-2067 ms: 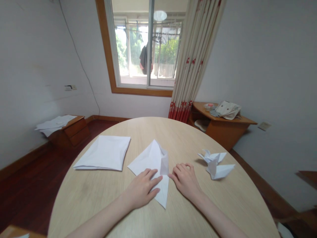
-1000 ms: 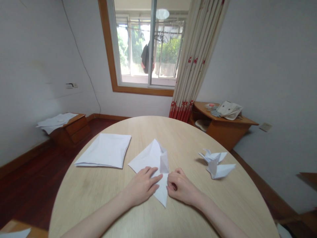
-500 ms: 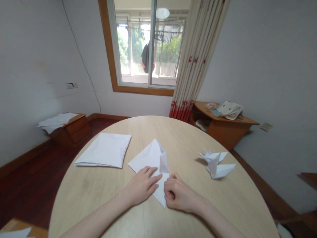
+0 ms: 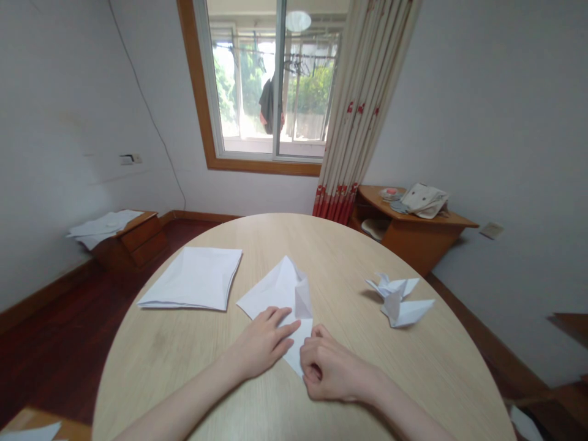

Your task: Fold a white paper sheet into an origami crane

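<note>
A partly folded sheet of white paper [image 4: 275, 285] lies on the round table, its top corner pointing away from me and a raised flap [image 4: 302, 297] along its right side. My left hand [image 4: 266, 343] rests flat across its lower left part, fingers apart. At the lower right edge my right hand [image 4: 333, 364] is closed, curled fingers against the paper's margin; they hide the bottom tip. Two folded paper birds [image 4: 407, 312] sit to the right, close together. To the left lies a stack of white paper squares [image 4: 195, 278].
The pale round table [image 4: 184, 367] fills the foreground. Behind it are a window and a curtain [image 4: 353, 110]. A corner desk [image 4: 404, 239] with a cloth bag [image 4: 425, 200] stands at the right, and a low cabinet [image 4: 142, 239] with papers at the left.
My right hand has shifted slightly down and left along the paper's right edge, covering its bottom tip. My left hand stays pressed on the paper. The view has turned slightly.
</note>
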A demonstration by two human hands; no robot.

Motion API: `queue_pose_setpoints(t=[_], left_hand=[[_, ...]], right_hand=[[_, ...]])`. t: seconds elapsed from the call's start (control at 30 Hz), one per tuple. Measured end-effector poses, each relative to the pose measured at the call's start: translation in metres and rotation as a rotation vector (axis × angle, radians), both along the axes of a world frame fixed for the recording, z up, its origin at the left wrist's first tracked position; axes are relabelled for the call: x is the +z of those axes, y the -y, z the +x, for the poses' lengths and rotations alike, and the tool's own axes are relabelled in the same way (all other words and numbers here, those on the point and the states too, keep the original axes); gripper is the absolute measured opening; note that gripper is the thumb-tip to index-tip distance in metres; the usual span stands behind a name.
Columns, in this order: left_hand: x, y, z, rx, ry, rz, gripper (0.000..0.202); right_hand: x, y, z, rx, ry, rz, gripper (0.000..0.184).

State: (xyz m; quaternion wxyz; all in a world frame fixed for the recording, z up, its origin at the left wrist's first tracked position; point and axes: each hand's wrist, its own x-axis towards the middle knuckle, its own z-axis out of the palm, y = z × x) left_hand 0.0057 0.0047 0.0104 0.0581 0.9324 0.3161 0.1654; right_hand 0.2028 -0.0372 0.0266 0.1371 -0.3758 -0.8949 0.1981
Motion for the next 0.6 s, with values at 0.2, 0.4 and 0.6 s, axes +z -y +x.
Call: queue_pose_setpoints(t=[0.2, 0.4, 0.6], left_hand=[[0.002, 0.000, 0.001, 0.002, -0.008, 0.007, 0.038], [0.003, 0.000, 0.001, 0.000, -0.028, 0.026, 0.032], [-0.003, 0.001, -0.002, 0.042, -0.035, 0.024, 0.048]], right_hand=[[-0.004, 0.001, 0.001, -0.012, -0.050, 0.008, 0.022], [-0.008, -0.004, 0.006, -0.033, -0.107, 0.130, 0.025], [-0.006, -0.011, 0.010, -0.078, -0.134, 0.510, 0.024]])
